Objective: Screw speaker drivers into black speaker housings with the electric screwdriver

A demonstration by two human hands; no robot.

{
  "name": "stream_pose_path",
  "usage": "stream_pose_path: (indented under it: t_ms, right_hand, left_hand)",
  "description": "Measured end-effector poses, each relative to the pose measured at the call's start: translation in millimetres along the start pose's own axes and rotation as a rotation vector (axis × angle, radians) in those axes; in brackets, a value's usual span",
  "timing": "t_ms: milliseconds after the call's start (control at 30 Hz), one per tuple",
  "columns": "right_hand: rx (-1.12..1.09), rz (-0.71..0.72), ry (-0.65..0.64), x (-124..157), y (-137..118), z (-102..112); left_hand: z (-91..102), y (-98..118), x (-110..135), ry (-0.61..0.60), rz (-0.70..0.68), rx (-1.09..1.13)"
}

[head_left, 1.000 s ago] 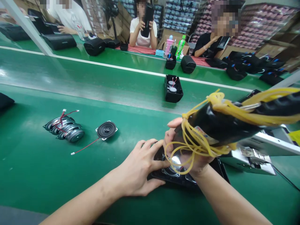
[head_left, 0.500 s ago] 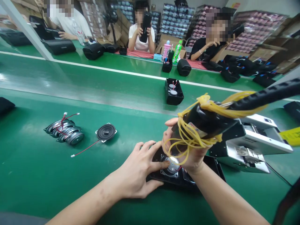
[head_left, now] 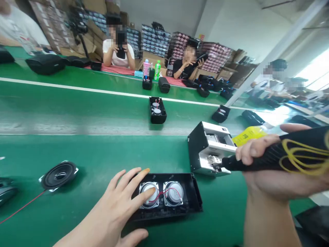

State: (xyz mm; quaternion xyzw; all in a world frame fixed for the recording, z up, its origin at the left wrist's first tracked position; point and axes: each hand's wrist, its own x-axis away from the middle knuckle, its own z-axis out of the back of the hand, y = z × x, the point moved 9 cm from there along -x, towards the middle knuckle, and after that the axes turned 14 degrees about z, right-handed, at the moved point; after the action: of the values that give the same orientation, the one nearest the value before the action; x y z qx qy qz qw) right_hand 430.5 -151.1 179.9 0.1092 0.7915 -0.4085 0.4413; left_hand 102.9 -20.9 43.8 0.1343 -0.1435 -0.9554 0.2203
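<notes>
The speaker housing (head_left: 164,213) on the counter (head_left: 97,154) is overlapped by the spread left hand (head_left: 120,199); the electric screwdriver (head_left: 273,156) is gripped by the right hand (head_left: 277,185), beside the screw feeder (head_left: 200,147). Red wire (head_left: 161,193) could be snagged by a dragging finger!

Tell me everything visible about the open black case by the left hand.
The black case is an oblong open shell, apparently plastic, lying flat on the green tabletop. Two round speakers with square, silvery frames sit side by side inside, with red wires across them. The left hand spreads over its left end, hiding part; contact is hard to judge.
</notes>
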Motion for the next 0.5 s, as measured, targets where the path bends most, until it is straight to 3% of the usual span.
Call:
stream_pose_path:
  t_ms: [100,233,500]
  right_hand:
    - [0.106,0.115,0.029,-15.1,1.5,16.3]
    - [0.146,0.057,0.065,-13.9,18.5,27.6]
    - [0.181,0.020,0.087,-10.3,26.5,38.4]
  left_hand:
    - [-1.6,17.5,-14.9,-0.013,-0.040,0.011]
    - [-6.9,37.0,-31.4,-0.054,-0.094,0.032]
    - [-27.9,34.8,-36.0,-0.044,-0.107,0.052]
